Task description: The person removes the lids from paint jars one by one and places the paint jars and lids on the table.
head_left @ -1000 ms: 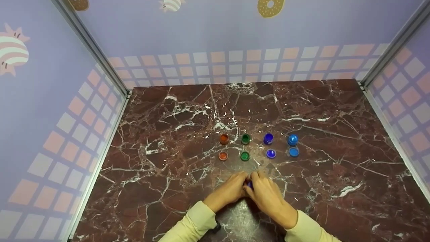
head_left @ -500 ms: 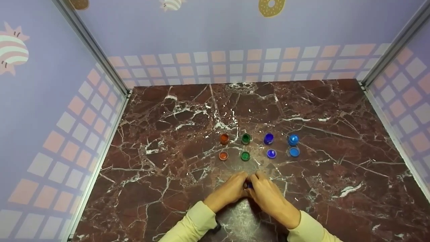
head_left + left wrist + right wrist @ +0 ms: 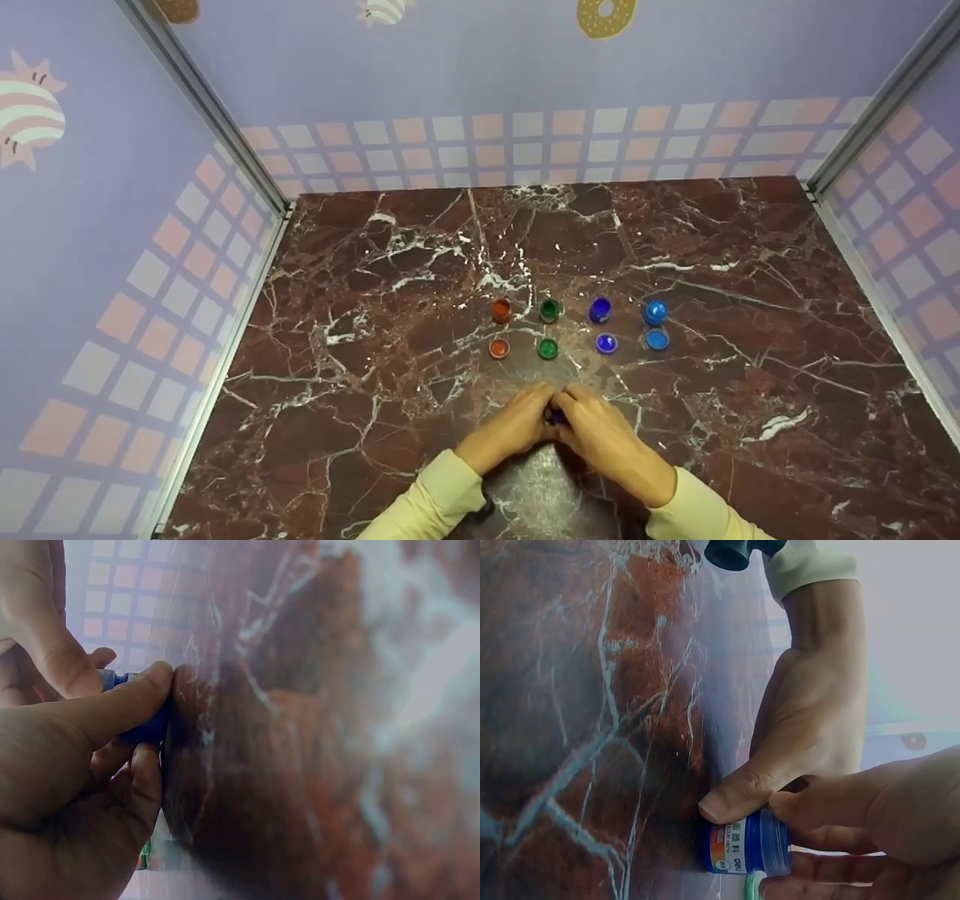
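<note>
A small blue paint jar [image 3: 739,846] with a printed label shows between both hands in the right wrist view. My left hand [image 3: 514,421] grips its body low down, thumb against the label. With thumb and fingers, my right hand [image 3: 600,435] pinches the clear-edged lid [image 3: 777,844] at the jar's top. Seen from the left wrist, the jar [image 3: 146,724] stands at the table surface, partly covered by the left fingers. In the head view only a dark blue bit of it shows between the hands.
Beyond the hands stand uncapped paint jars: orange [image 3: 501,310], green [image 3: 549,310], violet-blue [image 3: 600,310] and light blue [image 3: 655,312]. Their matching lids lie in front, such as the orange lid [image 3: 499,349] and light blue lid [image 3: 657,340]. Patterned walls surround the marbled table [image 3: 360,300].
My right hand and wrist have shifted slightly and turned a little at the jar's lid. The left hand keeps its place, and the row of jars and lids is unmoved.
</note>
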The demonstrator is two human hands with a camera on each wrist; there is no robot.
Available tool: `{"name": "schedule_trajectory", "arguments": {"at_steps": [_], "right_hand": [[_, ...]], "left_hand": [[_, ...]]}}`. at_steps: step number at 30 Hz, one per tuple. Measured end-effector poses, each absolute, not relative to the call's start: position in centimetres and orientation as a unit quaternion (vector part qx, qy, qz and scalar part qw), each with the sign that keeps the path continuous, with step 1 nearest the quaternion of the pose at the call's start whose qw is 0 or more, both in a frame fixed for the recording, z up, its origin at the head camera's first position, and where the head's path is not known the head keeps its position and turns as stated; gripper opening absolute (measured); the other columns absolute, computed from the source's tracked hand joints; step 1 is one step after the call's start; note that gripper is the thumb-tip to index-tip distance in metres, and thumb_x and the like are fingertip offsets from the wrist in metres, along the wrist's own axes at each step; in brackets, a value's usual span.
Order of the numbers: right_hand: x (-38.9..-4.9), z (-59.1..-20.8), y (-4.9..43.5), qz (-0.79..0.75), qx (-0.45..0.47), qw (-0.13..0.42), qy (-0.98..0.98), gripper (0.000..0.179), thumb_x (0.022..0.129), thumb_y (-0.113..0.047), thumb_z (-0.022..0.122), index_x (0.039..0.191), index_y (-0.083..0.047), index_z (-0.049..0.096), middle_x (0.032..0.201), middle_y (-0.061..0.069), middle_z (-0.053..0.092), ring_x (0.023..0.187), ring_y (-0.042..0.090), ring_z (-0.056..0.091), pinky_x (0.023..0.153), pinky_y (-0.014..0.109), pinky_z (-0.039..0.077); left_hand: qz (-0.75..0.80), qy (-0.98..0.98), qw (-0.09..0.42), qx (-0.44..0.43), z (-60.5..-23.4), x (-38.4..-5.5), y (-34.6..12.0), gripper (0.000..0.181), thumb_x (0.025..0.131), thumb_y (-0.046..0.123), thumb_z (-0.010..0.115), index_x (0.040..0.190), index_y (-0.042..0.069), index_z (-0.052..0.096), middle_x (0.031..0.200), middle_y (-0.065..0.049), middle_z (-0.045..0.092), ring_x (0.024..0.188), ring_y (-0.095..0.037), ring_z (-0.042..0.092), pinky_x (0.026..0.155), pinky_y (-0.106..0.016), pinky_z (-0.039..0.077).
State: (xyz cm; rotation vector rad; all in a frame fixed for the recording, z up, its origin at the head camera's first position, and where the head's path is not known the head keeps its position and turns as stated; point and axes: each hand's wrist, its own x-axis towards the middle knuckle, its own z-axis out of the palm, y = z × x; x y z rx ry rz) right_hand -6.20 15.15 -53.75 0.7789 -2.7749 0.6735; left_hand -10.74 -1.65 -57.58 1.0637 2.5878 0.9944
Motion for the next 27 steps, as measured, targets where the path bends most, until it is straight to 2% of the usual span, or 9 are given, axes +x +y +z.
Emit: {"name": "schedule_trajectory", "arguments": {"at_steps": [4,8,13,19,24,27], "right_hand": [[-6.3,-54.0,15.3,0.223,0.275,0.099,-0.93,0.028,0.073,-0.006,0.09,0.09,-0.004,0.066,0.088,0.004,0.059,0.077,0.022,0.062,0.065,0.039,0.055],[-6.4,-54.3,15.6,0.212,0.295,0.113,-0.925,0.028,0.071,-0.006,0.089,0.091,-0.007,0.07,0.092,0.003,0.064,0.084,0.022,0.063,0.07,0.04,0.056],[-6.6,-54.8,16.0,0.22,0.33,0.118,-0.91,0.025,0.073,-0.007,0.088,0.093,-0.01,0.074,0.096,0.0,0.068,0.089,0.021,0.061,0.08,0.039,0.054],[-6.8,-55.2,17.0,0.272,0.366,0.116,-0.882,0.028,0.068,0.008,0.081,0.088,-0.011,0.076,0.105,0.003,0.072,0.096,0.022,0.062,0.086,0.041,0.053],[-6.5,-54.9,17.7,0.338,0.329,0.086,-0.878,0.024,0.075,0.007,0.079,0.089,-0.011,0.076,0.117,0.009,0.07,0.107,0.026,0.063,0.092,0.045,0.054],[-6.5,-54.6,17.7,0.373,0.262,0.083,-0.886,0.019,0.08,0.006,0.077,0.092,-0.009,0.076,0.113,0.009,0.069,0.105,0.024,0.064,0.089,0.044,0.055]], "left_hand": [[0.332,0.865,0.072,0.368,-57.7,-10.7,-1.7,0.042,0.083,0.016,0.085,0.116,0.001,0.063,0.107,-0.008,0.067,0.103,-0.021,0.063,0.097,-0.031,0.05],[0.328,0.868,0.072,0.366,-57.7,-10.7,-1.8,0.044,0.083,0.018,0.085,0.117,0.002,0.063,0.108,-0.008,0.067,0.105,-0.021,0.063,0.097,-0.03,0.05],[0.323,0.871,0.073,0.362,-57.7,-10.8,-1.6,0.038,0.082,0.022,0.086,0.107,0.006,0.063,0.101,-0.004,0.066,0.097,-0.018,0.062,0.09,-0.028,0.051],[0.336,0.869,0.076,0.356,-57.9,-10.9,-1.6,0.036,0.082,0.025,0.087,0.1,0.006,0.063,0.096,-0.004,0.064,0.09,-0.016,0.06,0.083,-0.027,0.051],[0.346,0.869,0.091,0.343,-57.9,-10.9,-1.6,0.039,0.079,0.021,0.089,0.105,0.005,0.066,0.097,-0.002,0.064,0.09,-0.012,0.059,0.082,-0.025,0.051],[0.35,0.869,0.099,0.336,-57.9,-10.9,-1.5,0.039,0.077,0.018,0.09,0.103,0.005,0.065,0.095,-0.002,0.063,0.088,-0.01,0.057,0.082,-0.024,0.051]]}}
